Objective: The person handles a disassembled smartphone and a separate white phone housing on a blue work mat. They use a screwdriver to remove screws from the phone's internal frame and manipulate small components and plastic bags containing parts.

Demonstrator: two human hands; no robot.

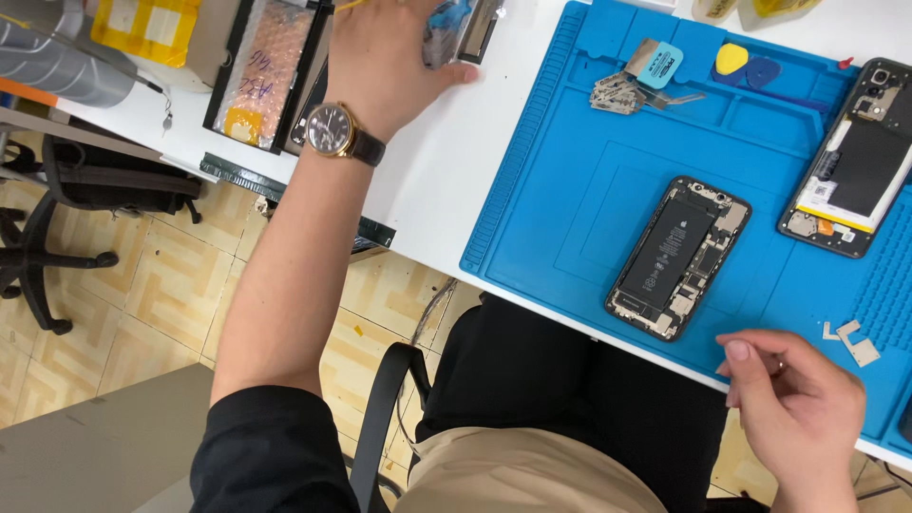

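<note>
White bench, blue mat (570, 190): phone (678, 256) opened, internals exposed. Left hand (385, 57) reaching away, grip unclear; right hand (798, 404) loosely curled, empty.

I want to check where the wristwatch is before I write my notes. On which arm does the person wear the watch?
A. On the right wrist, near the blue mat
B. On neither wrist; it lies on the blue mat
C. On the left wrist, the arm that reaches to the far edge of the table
C: the wristwatch with its dark dial sits on the wrist of the left hand, which reaches far up the white table; the right hand shows no watch.
</note>
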